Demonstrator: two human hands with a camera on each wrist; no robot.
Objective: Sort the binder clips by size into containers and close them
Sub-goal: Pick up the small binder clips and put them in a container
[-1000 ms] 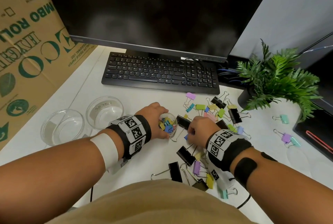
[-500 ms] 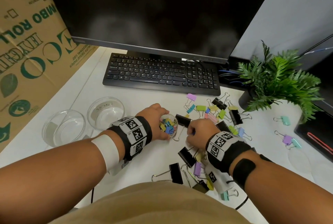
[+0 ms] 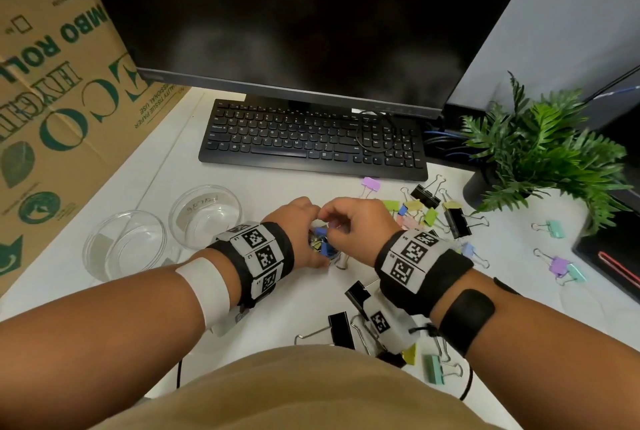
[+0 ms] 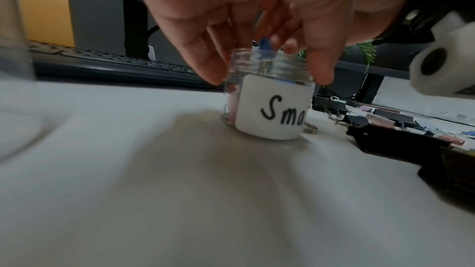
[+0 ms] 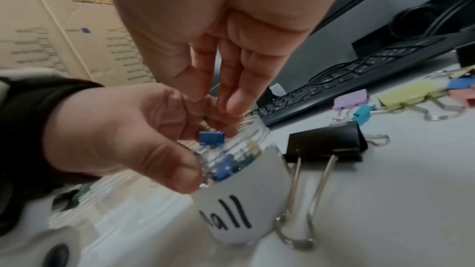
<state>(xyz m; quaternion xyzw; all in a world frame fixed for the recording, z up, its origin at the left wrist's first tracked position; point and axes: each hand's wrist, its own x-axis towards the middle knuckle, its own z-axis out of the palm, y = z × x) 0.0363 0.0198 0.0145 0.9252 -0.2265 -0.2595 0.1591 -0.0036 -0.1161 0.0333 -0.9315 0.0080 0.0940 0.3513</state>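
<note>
My left hand [image 3: 299, 221] grips a small clear jar [image 4: 272, 109] labelled "Small" near its threaded rim, thumb [image 5: 180, 176] on one side and fingers [image 4: 210, 72] on the other. The jar [image 5: 244, 190] stands on the white desk and holds several small coloured clips. My right hand [image 5: 213, 98] hovers just over the jar mouth with fingers pointing down and nearly straight. A small blue binder clip [image 5: 211, 139] sits at the rim below those fingertips, apart from them. Loose clips in mixed sizes lie to the right, among them a large black one [image 5: 326, 141].
Two wider clear containers [image 3: 124, 242] [image 3: 206, 215] stand open at the left. A black keyboard [image 3: 311, 138] and monitor are behind, a cardboard box [image 3: 52, 100] at the left, a potted plant [image 3: 540, 152] at the right. More black clips [image 3: 341, 325] lie near my body.
My right hand has left the clip pile and moved left to above the jar, bringing a small blue clip that now sits at the rim. My left hand stays on the jar.
</note>
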